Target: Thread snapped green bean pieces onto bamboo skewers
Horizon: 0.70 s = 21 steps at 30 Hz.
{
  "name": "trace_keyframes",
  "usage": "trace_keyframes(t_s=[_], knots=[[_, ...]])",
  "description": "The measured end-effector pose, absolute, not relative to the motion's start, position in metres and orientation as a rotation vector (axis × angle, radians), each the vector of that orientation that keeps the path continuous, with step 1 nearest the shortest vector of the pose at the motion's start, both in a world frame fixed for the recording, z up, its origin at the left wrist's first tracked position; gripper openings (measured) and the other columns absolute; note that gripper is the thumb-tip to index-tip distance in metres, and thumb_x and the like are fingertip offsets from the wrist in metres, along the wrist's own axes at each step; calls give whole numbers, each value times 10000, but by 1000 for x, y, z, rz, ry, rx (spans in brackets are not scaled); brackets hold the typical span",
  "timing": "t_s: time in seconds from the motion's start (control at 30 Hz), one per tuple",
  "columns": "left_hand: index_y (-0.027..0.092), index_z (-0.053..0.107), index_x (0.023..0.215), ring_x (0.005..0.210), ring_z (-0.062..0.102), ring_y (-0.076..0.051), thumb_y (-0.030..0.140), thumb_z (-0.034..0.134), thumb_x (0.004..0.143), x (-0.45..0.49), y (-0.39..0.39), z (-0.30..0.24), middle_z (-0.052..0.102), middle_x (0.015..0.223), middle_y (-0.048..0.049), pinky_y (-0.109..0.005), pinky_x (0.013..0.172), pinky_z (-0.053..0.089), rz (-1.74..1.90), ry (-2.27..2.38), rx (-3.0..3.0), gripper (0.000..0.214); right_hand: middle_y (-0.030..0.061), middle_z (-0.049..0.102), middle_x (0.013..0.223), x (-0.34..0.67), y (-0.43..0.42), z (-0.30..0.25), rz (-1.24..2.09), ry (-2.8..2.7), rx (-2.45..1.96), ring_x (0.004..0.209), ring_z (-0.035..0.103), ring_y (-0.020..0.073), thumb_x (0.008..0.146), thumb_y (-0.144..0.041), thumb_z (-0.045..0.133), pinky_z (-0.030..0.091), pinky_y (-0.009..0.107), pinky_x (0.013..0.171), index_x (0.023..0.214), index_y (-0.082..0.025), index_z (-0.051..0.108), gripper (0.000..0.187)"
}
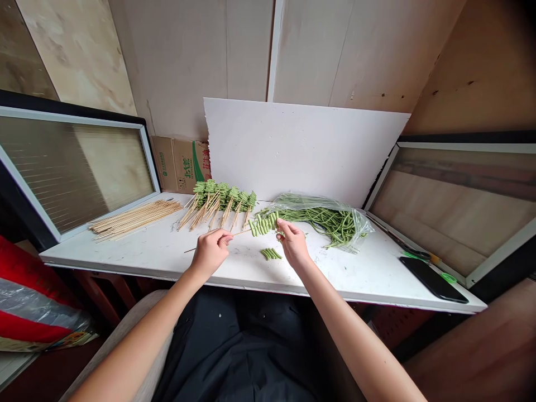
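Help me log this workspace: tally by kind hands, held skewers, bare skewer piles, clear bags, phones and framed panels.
Hands: 2 (left hand, right hand)
Held bean skewer: 1
Bare skewer pile: 1
Clear bag: 1
Phone: 1
Framed panels: 2 (left panel, right panel)
Total: 8

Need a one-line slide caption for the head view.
Above a white table, the left hand grips a skewer while the right hand pinches the end of the threaded green bean pieces.
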<state>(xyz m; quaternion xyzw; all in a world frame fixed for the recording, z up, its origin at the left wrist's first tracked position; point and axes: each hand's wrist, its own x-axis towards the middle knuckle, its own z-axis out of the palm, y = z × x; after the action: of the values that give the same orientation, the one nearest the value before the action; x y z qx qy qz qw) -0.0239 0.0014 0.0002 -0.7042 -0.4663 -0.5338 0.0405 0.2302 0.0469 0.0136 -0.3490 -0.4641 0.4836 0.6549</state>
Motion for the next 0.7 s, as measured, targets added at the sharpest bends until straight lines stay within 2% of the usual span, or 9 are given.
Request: trace_keyframes(t_s=[0.13, 0.23, 0.3, 0.43, 0.57, 0.7], knots=[[212, 759, 843, 688, 743, -209, 131, 569, 901, -26, 3, 2, 797, 768, -43, -289, 667, 556, -1643, -1461, -2143, 214, 54, 761, 956, 253, 54, 18, 1018, -1341, -837, 805, 620, 193, 803, -589, 833, 464, 318, 667, 909, -279, 838, 328], [209, 762, 847, 702, 750, -211, 145, 569, 904, -30, 7, 0, 798, 772, -43, -285, 665, 553, -1648, -1491, -2136, 212, 82, 791, 961, 275, 60, 19, 803, -1773, -987, 840, 664, 240, 872, -560, 785, 484, 338, 697, 871, -262, 849, 305], [205, 767, 856, 713, 755, -211, 156, 566, 906, -32, 10, -2, 799, 773, -41, -280, 665, 553, -1646, -1529, -2132, 213, 96, 811, 937, 286, 62, 17, 683, -2031, -1196, 827, 688, 262, 849, -478, 826, 487, 337, 684, 835, -247, 860, 234], [196, 777, 887, 719, 755, -211, 172, 559, 915, -36, 12, -4, 803, 789, -45, -277, 678, 558, -1634, -1570, -2126, 222, 93, 821, 855, 290, 65, 10, 638, -2305, -1603, 737, 716, 248, 813, -315, 857, 478, 308, 633, 822, -233, 873, 85], [198, 776, 886, 724, 754, -213, 172, 560, 915, -36, 12, -5, 804, 801, -48, -282, 691, 557, -1627, -1547, -2138, 219, 87, 826, 885, 284, 67, 2, 538, -2327, -1669, 756, 730, 250, 814, -298, 859, 468, 306, 617, 834, -229, 865, 72], [203, 773, 892, 710, 749, -210, 177, 556, 919, -38, 14, -6, 793, 782, -39, -282, 671, 539, -1610, -1544, -2125, 220, 89, 820, 871, 286, 70, -1, 612, -2276, -1647, 750, 727, 250, 792, -283, 861, 482, 311, 624, 793, -217, 843, 69]])
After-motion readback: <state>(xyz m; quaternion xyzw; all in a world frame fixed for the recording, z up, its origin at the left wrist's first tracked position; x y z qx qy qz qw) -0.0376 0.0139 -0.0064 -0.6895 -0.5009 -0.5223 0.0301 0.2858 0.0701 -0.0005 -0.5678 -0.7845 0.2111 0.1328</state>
